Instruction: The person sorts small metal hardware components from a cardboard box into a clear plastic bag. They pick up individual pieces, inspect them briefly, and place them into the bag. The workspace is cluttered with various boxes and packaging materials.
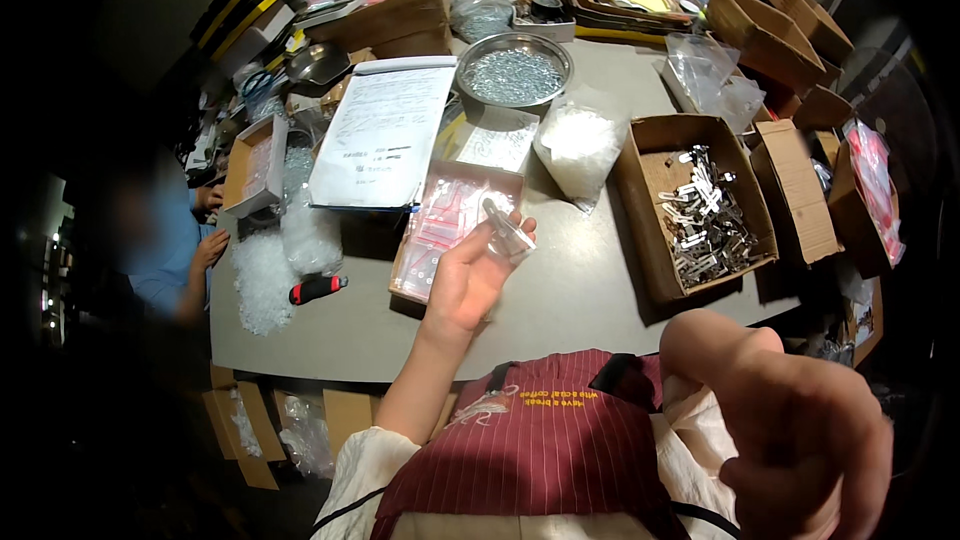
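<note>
My left hand [468,285] is raised over the table's near side, its fingers closed on a small clear plastic bag [515,240]. A dark metal piece shows at the bag's upper end; whether it lies inside I cannot tell. Just behind this hand lies a shallow carton [408,278] of small clear bags with red edges. My right hand [790,410] is very close at the lower right, its fingers curled in; what they hold, if anything, is hidden. Beyond it stands a cardboard box [648,240] with many loose metal clips [705,215].
A clipboard with papers [385,130], a steel bowl of small metal parts [515,75] and a bag of white pieces [580,145] stand behind. Left are a red-black tool [318,289], a pile of clear pieces [262,285] and another person's hand [210,248]. Cartons line the right edge.
</note>
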Demonstrator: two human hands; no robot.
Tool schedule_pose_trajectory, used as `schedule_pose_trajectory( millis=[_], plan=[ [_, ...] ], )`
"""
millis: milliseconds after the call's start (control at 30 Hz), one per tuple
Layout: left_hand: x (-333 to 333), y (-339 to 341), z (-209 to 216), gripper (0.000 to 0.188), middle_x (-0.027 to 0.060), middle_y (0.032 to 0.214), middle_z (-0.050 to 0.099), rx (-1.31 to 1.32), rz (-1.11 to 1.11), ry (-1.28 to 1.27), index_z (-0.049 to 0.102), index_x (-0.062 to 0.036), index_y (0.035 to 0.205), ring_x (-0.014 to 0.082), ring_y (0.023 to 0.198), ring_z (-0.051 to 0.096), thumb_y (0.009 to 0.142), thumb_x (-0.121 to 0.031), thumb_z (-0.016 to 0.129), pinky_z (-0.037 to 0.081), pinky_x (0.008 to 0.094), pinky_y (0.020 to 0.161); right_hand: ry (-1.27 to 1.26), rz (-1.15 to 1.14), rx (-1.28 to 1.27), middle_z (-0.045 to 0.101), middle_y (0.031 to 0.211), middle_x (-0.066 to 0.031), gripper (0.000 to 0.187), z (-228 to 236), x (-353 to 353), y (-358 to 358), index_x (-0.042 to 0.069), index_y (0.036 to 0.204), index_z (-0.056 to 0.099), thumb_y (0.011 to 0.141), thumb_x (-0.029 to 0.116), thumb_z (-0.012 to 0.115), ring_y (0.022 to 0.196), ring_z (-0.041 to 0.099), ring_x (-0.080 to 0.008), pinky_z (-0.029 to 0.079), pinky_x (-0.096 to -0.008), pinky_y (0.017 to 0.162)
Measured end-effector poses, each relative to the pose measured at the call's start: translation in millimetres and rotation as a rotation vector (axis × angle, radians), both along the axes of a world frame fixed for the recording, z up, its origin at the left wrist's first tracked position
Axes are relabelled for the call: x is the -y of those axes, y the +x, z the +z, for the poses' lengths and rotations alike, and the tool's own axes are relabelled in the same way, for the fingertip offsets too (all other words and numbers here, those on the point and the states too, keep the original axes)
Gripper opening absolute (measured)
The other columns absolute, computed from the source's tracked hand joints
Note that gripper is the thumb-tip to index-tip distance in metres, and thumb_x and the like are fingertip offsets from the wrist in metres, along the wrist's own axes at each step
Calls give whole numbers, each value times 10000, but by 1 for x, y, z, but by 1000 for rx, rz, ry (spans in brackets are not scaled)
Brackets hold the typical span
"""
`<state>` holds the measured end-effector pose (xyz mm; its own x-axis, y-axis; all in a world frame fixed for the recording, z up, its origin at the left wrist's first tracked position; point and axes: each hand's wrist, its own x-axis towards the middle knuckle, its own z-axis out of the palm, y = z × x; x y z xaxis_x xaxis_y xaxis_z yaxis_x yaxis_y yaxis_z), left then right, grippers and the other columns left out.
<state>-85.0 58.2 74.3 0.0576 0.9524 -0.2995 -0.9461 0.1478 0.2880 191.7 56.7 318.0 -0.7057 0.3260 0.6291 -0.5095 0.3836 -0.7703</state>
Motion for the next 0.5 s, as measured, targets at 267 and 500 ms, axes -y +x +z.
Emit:
schedule_pose_trajectory(
  millis=[267,500],
  plan=[
    [-5,-4,-16,343,234,1406,535,384,-84,45,453,60,1377,440,1419,405,1080,-98,391,336,531,1218,-415,-924,465,604,776,-32,215,46,69,-46,28,831,611,625,-16,655,705,537,-124,463,-251,704],
    [-4,-9,-24,353,230,1427,527,274,-35,46,489,63,1355,404,1437,391,1078,-134,395,288,510,1233,244,-224,-458,552,761,-9,220,-23,21,-23,45,891,663,725,101,796,597,468,-101,432,-236,534]
  ],
)
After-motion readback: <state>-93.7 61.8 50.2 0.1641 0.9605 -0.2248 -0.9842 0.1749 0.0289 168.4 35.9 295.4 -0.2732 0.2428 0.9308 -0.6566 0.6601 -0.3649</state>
